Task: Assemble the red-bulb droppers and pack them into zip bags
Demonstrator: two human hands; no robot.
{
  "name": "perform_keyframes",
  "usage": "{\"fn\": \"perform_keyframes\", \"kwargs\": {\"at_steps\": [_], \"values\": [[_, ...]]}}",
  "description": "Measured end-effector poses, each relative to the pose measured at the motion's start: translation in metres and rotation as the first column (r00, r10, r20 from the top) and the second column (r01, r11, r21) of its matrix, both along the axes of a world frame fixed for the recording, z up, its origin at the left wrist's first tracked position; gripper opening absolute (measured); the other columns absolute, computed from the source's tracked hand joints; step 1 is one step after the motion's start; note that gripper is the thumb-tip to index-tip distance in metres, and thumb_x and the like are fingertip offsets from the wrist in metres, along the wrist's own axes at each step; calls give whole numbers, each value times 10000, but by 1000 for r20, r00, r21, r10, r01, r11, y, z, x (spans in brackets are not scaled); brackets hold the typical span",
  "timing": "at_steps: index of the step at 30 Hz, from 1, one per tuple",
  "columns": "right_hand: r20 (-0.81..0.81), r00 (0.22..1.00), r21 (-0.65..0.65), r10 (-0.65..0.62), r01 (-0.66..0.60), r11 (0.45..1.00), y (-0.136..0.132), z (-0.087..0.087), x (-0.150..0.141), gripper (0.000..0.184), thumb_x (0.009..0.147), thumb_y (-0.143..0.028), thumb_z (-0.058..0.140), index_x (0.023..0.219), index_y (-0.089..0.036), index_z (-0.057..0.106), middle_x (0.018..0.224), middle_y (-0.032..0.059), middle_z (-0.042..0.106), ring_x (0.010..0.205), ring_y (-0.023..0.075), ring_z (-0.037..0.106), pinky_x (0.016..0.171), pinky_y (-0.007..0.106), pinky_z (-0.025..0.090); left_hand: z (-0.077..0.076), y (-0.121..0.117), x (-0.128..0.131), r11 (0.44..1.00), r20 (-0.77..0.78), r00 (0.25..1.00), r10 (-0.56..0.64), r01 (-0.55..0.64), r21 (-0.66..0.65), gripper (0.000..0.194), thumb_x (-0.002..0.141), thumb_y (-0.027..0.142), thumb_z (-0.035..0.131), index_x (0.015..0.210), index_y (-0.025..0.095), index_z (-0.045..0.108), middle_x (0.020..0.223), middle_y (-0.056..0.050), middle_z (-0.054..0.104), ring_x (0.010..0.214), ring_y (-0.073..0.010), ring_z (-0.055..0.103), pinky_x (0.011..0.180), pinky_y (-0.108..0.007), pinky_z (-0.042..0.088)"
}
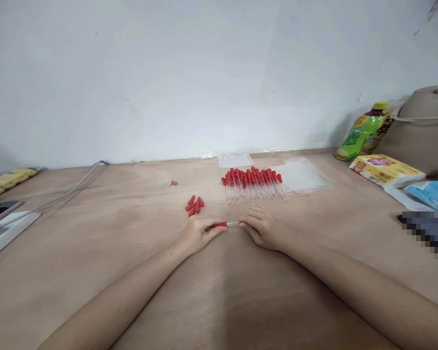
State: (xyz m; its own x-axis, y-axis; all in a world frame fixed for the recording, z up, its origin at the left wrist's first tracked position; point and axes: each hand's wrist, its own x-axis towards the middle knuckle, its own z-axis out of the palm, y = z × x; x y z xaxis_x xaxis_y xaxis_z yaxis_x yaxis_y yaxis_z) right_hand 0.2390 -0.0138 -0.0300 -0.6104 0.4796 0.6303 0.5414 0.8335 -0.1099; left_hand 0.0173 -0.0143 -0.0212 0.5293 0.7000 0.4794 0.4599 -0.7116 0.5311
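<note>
My left hand (pixel 201 234) pinches a red rubber bulb (pixel 219 224) near the middle of the table. Out of the bulb's right end runs a clear glass dropper tube (pixel 232 223), and the fingers of my right hand (pixel 260 227) are closed on its other end. Just beyond my left hand lies a small heap of loose red bulbs (pixel 194 206). Several clear tubes (pixel 209 192) without bulbs lie to the right of that heap. Farther right, a row of red-topped droppers (pixel 253 184) lies side by side, bulbs towards the wall.
Clear plastic bags (pixel 302 175) lie behind the droppers. At right are a green bottle (pixel 361 131), a yellow box (pixel 387 170), a blue packet (pixel 432 194), a beige bag (pixel 416 129) and a dark, pixelated object (pixel 428 231). A grey cable (pixel 73 187) runs along the left.
</note>
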Motion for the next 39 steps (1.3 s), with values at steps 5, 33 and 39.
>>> {"fn": "perform_keyframes", "kwargs": {"at_steps": [5,33,39], "values": [[-23,1000,-99,12,-14,995,0,-4,-3,230,880,-215,361,801,-154,569,684,46,563,654,140,459,640,268,345,-2,-1,0,1000,-18,1000,-10,11,21,177,815,289,556,860,155,662,786,-45,685,672,-132,622,619,-223,479],[-41,985,-309,-165,145,940,-8,9,-7,268,848,-375,466,1020,-229,610,878,41,608,855,164,517,757,319,298,19,25,2,736,529,747,404,78,-673,433,670,183,684,1003,190,407,662,63,559,613,-108,626,652,-266,520],[-54,959,-259,-277,255,932,5,-2,15,184,824,-276,500,933,-197,626,870,60,603,830,177,521,738,326,343,46,91,8,719,119,868,482,-314,-620,386,698,126,634,982,170,376,644,55,520,501,-78,577,564,-235,499]]}}
